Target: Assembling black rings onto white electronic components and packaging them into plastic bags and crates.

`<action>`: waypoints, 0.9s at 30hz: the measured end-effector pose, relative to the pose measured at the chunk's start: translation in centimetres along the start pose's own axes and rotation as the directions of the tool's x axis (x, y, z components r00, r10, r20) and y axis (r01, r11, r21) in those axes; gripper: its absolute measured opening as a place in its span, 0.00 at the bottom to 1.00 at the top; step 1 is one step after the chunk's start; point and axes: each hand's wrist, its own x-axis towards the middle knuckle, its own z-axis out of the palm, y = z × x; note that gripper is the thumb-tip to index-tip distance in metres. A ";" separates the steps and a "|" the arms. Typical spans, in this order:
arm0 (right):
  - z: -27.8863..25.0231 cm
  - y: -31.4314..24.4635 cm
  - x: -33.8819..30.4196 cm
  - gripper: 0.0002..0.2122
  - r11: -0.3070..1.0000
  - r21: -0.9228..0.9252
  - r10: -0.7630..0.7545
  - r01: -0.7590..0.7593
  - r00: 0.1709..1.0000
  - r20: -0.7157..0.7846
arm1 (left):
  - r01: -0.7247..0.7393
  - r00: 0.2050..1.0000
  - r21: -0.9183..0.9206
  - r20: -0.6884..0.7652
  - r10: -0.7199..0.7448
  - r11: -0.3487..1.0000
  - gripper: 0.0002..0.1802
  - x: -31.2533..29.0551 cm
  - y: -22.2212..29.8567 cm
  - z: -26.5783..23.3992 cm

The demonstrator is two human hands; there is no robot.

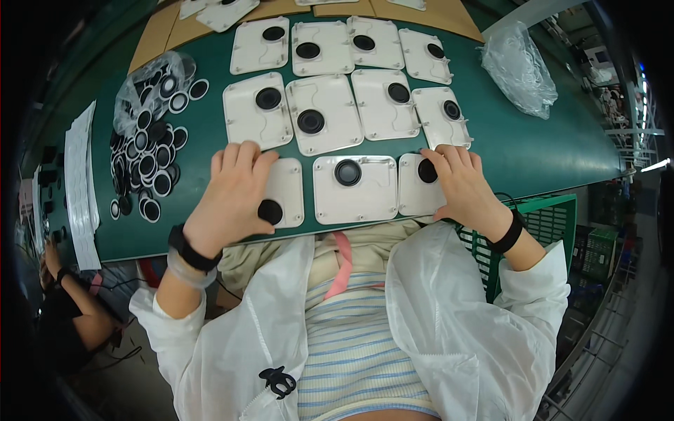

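Three white panels (355, 203) lined up along near edge of green surface (562, 151). Left panel (291, 189) is spanned by left hand (235, 193), right panel (413, 193) by right hand (467, 184). Eight similar panels (340, 95) are laid in two rows behind; white-rimmed black discs (147, 165) are heaped at left.

Crumpled clear bag (519, 71), green slotted crate (570, 223), white strips (81, 188)

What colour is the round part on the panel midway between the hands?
The round part is black, on a white panel; clearest in head view.
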 end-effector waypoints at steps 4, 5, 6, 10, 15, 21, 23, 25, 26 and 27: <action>-0.4 1.3 -1.1 0.47 0.984 0.174 0.049 -0.038 0.997 -0.055 | -0.005 0.996 0.005 -0.092 0.006 1.000 0.52 -0.6 1.2 -0.6; -0.5 1.8 -1.4 0.47 0.960 0.275 0.069 -0.046 0.995 -0.075 | -0.007 0.993 -0.079 -0.120 -0.003 0.997 0.50 -0.6 1.7 -1.0; -1.0 2.4 -1.3 0.47 0.961 0.273 0.075 -0.051 0.994 -0.080 | -0.012 0.989 -0.162 -0.146 -0.012 0.987 0.48 -0.3 2.0 -1.1; -3.2 4.6 1.1 0.45 0.885 0.412 0.330 -0.218 0.917 -0.224 | -0.202 0.960 -0.256 -0.243 0.139 0.945 0.48 3.0 6.9 -0.3; -0.2 7.0 4.8 0.49 0.879 0.198 0.459 -0.434 0.883 -0.103 | -0.218 0.973 -0.074 -0.091 0.211 0.973 0.51 6.9 9.0 4.0; 0.7 10.3 5.7 0.51 0.827 0.277 0.494 -0.489 0.868 0.057 | -0.129 0.991 -0.037 0.042 0.130 0.991 0.53 7.0 9.2 3.6; 1.3 11.1 6.0 0.54 0.809 0.325 0.510 -0.489 0.860 0.024 | -0.053 0.992 0.010 0.118 0.051 0.999 0.52 7.6 9.3 3.3; 1.5 11.3 6.0 0.55 0.801 0.348 0.518 -0.487 0.856 0.006 | -0.016 0.988 0.037 0.151 0.010 0.999 0.52 7.8 9.1 3.2; 1.3 11.1 6.0 0.51 0.782 0.380 0.530 -0.494 0.848 0.010 | -0.002 0.989 -0.019 0.147 0.005 1.000 0.51 7.8 8.9 3.2; 1.1 10.9 5.9 0.48 0.764 0.409 0.542 -0.499 0.840 0.013 | 0.011 0.990 -0.075 0.141 -0.001 0.997 0.51 7.8 8.7 3.2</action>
